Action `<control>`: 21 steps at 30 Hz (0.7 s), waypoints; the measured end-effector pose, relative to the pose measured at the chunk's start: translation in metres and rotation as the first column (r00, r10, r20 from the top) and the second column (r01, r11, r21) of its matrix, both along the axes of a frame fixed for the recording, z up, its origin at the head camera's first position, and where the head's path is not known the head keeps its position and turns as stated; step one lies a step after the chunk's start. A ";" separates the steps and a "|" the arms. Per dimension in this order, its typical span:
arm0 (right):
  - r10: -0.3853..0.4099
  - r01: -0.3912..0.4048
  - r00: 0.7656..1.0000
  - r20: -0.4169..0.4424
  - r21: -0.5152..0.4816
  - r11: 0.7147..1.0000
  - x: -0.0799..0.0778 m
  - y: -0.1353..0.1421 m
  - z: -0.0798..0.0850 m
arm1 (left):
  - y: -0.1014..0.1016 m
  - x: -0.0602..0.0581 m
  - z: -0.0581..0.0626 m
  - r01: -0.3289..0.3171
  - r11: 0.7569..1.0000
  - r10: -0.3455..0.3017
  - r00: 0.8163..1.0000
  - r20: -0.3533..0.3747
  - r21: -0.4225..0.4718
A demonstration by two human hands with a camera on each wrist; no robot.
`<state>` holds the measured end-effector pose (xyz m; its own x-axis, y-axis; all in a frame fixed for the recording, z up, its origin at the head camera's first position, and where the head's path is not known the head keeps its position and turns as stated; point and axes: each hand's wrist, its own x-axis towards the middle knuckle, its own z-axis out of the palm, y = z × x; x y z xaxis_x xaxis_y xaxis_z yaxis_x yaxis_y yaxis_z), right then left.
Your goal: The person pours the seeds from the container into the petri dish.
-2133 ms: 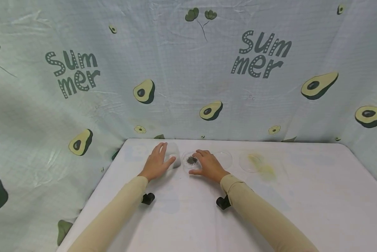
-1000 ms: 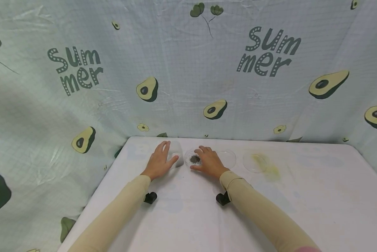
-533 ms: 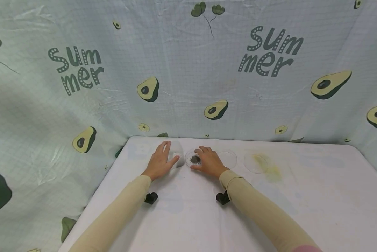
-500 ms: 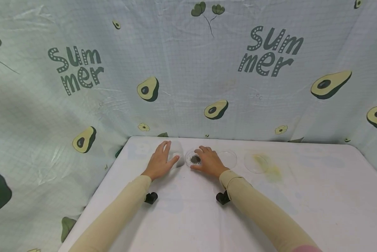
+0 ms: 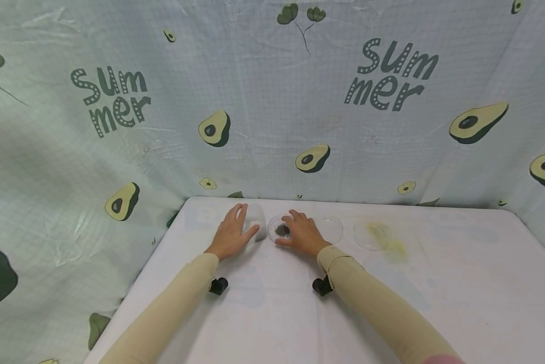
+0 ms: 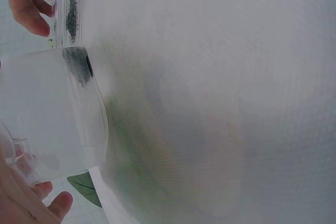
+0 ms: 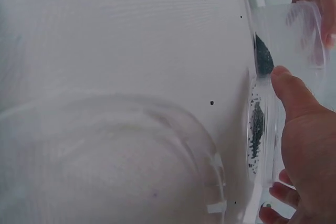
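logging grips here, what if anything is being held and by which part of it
The left hand holds the clear container by its side. The right hand spans the clear shallow dish; whether it actually grips it cannot be told.

A tall, clear container [image 5: 256, 215], smooth-walled and rounded at its lower edge, holds a small amount of dark grains [image 6: 79, 65], banked in the bottom corner nearest the dish. The left hand [image 5: 229, 232] grips its side; whether it stands level or leans slightly is hard to tell. Just to its right, a shallow, round, clear dish [image 5: 271, 234] lies flat on the white table [image 5: 268, 323], its rim held between the thumb and fingers of the right hand [image 5: 303, 234]. A loose heap of dark granules [image 5: 282, 230] sits inside, with separate specks scattered around it. The two vessels look close enough to touch, though contact is unclear.
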<state>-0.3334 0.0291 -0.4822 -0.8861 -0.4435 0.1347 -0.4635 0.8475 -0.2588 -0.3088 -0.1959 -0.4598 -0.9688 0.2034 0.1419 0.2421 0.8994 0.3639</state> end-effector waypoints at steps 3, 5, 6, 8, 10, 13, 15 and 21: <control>-0.006 0.006 1.000 -0.008 0.006 1.000 0.000 0.003 0.000 | 0.002 0.000 0.001 0.000 1.000 0.000 1.000 -0.003 0.003; -0.006 0.006 1.000 -0.012 0.003 1.000 0.001 0.006 0.001 | 0.003 0.000 0.001 0.002 1.000 -0.002 1.000 -0.005 0.006; -0.006 0.006 1.000 -0.014 0.001 1.000 0.001 0.007 0.001 | 0.003 0.001 0.001 0.003 1.000 -0.003 1.000 -0.004 0.005; -0.007 0.007 1.000 -0.014 -0.010 1.000 0.002 0.010 0.003 | 0.003 0.001 0.001 0.005 1.000 -0.005 1.000 -0.003 0.004; -0.007 0.006 1.000 -0.017 -0.016 1.000 0.003 0.013 0.005 | 0.003 0.001 0.001 0.006 1.000 -0.006 1.000 -0.001 0.005; -0.010 0.009 1.000 -0.026 -0.030 0.999 0.004 0.018 0.007 | 0.003 0.001 0.002 0.006 1.000 -0.006 1.000 -0.002 0.008; -0.014 0.013 0.999 -0.030 -0.031 0.999 0.005 0.022 0.008 | 0.002 0.002 0.003 0.004 1.000 -0.004 1.000 -0.003 0.011; -0.030 0.029 0.999 -0.041 -0.033 0.999 0.006 0.034 0.006 | 0.002 0.002 0.002 -0.001 1.000 0.001 1.000 0.003 -0.001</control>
